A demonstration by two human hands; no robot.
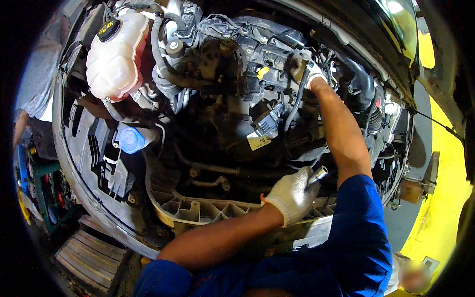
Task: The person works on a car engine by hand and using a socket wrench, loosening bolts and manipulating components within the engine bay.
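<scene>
My left hand [292, 196], in a white knit glove, is closed around a shiny metal socket tool [319, 174]. The tool's round hollow end points up and to the right, above the front edge of the engine bay. Farther in, my right hand [310, 74], also gloved, reaches to the right end of the engine [269, 76]. A black corrugated hose [298, 94] runs down right beside it. The fingers of that hand are mostly hidden among the parts, so what they touch does not show. A yellow dipstick handle [262, 73] sits left of it.
At the upper left stands a whitish coolant tank [116, 59] with a black cap. A blue reservoir cap [132, 140] is below it. A grey connector module [267, 123] lies mid-bay. The ribbed front crossmember [198, 210] borders the near side. Another person [414, 276] is at the lower right.
</scene>
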